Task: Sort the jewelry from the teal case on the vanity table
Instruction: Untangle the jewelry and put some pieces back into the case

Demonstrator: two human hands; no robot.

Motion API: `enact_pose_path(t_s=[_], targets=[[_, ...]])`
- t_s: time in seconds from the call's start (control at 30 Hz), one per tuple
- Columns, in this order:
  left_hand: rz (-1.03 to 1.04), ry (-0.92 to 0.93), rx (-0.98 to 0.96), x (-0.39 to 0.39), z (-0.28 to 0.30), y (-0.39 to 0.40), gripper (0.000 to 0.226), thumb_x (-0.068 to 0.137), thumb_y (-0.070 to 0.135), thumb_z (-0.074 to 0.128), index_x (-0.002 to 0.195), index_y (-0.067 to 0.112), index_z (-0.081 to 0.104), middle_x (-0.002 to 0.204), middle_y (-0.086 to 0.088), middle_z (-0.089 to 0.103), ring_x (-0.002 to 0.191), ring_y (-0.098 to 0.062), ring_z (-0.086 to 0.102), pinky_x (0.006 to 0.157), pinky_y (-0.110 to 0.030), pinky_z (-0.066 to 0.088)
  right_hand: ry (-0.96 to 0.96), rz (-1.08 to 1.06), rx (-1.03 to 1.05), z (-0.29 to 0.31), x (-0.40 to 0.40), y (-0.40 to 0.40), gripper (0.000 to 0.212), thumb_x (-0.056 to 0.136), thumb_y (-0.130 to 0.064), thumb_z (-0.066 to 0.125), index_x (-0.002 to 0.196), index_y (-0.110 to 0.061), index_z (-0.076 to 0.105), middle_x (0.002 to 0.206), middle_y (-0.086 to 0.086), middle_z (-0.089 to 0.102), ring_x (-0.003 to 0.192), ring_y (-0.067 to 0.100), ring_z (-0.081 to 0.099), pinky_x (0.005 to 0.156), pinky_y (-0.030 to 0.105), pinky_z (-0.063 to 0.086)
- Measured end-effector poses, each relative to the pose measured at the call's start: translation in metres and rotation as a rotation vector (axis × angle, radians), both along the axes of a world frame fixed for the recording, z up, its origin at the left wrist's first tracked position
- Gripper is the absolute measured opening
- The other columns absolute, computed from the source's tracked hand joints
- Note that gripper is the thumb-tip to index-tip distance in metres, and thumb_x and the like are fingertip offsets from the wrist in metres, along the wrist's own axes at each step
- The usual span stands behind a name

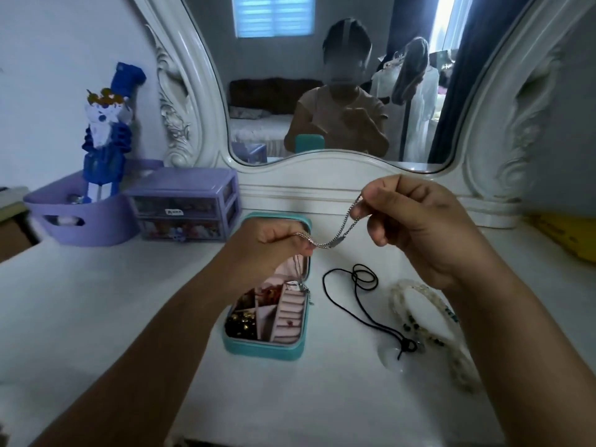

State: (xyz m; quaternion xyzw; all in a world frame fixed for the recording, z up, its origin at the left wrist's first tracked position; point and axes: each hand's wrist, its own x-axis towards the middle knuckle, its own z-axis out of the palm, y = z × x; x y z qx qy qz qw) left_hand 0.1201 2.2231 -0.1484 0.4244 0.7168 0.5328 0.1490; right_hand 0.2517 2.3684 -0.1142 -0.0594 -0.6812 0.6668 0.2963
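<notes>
Your left hand (274, 240) and right hand (416, 221) each pinch the chain (335, 235), stretched above the case (267, 317); cord (351, 285) at its 3 o'clock.

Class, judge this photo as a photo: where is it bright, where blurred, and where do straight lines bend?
Head view: dim and bluish overall; brightest at the window reflected in the mirror. The wide lens bows the mirror frame and table edges. The silver chain between left hand and right hand looks fairly sharp; the purple basket is smeared.
</notes>
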Motion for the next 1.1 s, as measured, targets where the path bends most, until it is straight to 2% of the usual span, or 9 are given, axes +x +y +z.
enact_pose_path(t_s=[0.1, 0.23, 0.33, 0.47, 0.67, 0.8, 0.87, 0.97, 1.1], targets=[[-0.016, -0.003, -0.03, -0.007, -0.007, -0.006, 0.014, 0.081, 0.014, 0.064, 0.077, 0.025, 0.073, 0.087, -0.006, 0.073, 0.084, -0.024, 0.069, 0.081, -0.036, 0.053, -0.027, 0.131, -0.044, 0.003, -0.02, -0.014, 0.014, 0.071, -0.024, 0.062, 0.077, -0.011, 0.059, 0.067, 0.008, 0.069, 0.041, 0.012, 0.047, 0.042, 0.02, 0.039], [-0.212, -0.215, 0.015, -0.01, -0.013, -0.013, 0.022, 0.075, 0.005, 0.06, 0.089, 0.02, 0.068, 0.093, -0.002, 0.073, 0.096, -0.018, 0.067, 0.09, -0.037, 0.05, -0.095, 0.219, -0.058, -0.002, -0.041, -0.03, 0.007, 0.08, -0.016, 0.06, 0.078, -0.009, 0.059, 0.065, 0.008, 0.068, 0.039, 0.012, 0.049, 0.04, 0.019, 0.04], [-0.261, -0.235, 0.13, -0.01, -0.013, -0.018, 0.012, 0.082, 0.016, 0.058, 0.089, 0.014, 0.068, 0.095, -0.006, 0.07, 0.101, -0.022, 0.065, 0.097, -0.041, 0.046, -0.106, 0.225, -0.046, -0.004, -0.049, -0.035, 0.006, 0.084, -0.01, 0.058, 0.078, -0.009, 0.059, 0.061, 0.007, 0.066, 0.038, 0.011, 0.048, 0.038, 0.018, 0.039], [-0.077, -0.176, 0.186, -0.021, -0.017, -0.025, 0.019, 0.08, 0.033, 0.063, 0.08, 0.016, 0.073, 0.089, -0.006, 0.074, 0.092, -0.021, 0.068, 0.088, -0.034, 0.048, -0.078, 0.168, -0.026, -0.002, -0.05, -0.033, 0.014, 0.084, -0.005, 0.056, 0.071, -0.012, 0.06, 0.053, 0.003, 0.06, 0.036, 0.011, 0.04, 0.038, 0.019, 0.031], [-0.166, -0.282, 0.17, -0.033, -0.03, -0.04, 0.023, 0.082, 0.028, 0.056, 0.062, 0.016, 0.062, 0.058, 0.002, 0.06, 0.078, -0.021, 0.068, 0.075, -0.024, 0.051, 0.036, 0.165, -0.186, 0.01, -0.05, -0.024, 0.022, 0.083, 0.001, 0.049, 0.068, -0.015, 0.056, 0.051, 0.0, 0.054, 0.039, 0.01, 0.036, 0.041, 0.017, 0.029], [-0.132, -0.425, 0.241, -0.04, -0.039, -0.048, 0.024, 0.071, 0.038, 0.061, 0.059, 0.018, 0.063, 0.065, -0.013, 0.052, 0.066, -0.018, 0.061, 0.076, -0.03, 0.051, 0.158, 0.141, -0.317, 0.017, -0.051, -0.01, 0.019, 0.079, -0.007, 0.05, 0.064, -0.019, 0.052, 0.055, -0.002, 0.054, 0.042, 0.007, 0.039, 0.043, 0.017, 0.033], [-0.117, -0.495, 0.292, -0.042, -0.04, -0.05, 0.026, 0.073, 0.036, 0.063, 0.057, 0.015, 0.059, 0.057, -0.007, 0.051, 0.059, -0.015, 0.058, 0.075, -0.029, 0.054, 0.17, 0.088, -0.344, 0.016, -0.052, -0.005, 0.02, 0.08, -0.005, 0.049, 0.065, -0.018, 0.051, 0.055, -0.002, 0.054, 0.043, 0.008, 0.039, 0.043, 0.017, 0.034], [-0.147, -0.644, 0.397, -0.043, -0.036, -0.049, 0.035, 0.065, 0.045, 0.075, 0.057, 0.015, 0.059, 0.044, 0.004, 0.047, 0.048, -0.01, 0.053, 0.067, -0.025, 0.056, 0.07, -0.019, -0.211, 0.008, -0.052, -0.005, 0.022, 0.081, 0.0, 0.051, 0.069, -0.017, 0.054, 0.053, -0.001, 0.056, 0.043, 0.011, 0.039, 0.042, 0.017, 0.034], [-0.246, -0.686, 0.55, -0.041, -0.023, -0.043, 0.031, 0.061, 0.041, 0.077, 0.074, 0.014, 0.069, 0.059, 0.001, 0.064, 0.048, -0.008, 0.053, 0.056, -0.021, 0.051, -0.135, 0.075, 0.09, -0.004, -0.052, -0.019, 0.021, 0.079, 0.007, 0.054, 0.075, -0.013, 0.06, 0.052, 0.003, 0.058, 0.04, 0.01, 0.038, 0.04, 0.018, 0.029]])
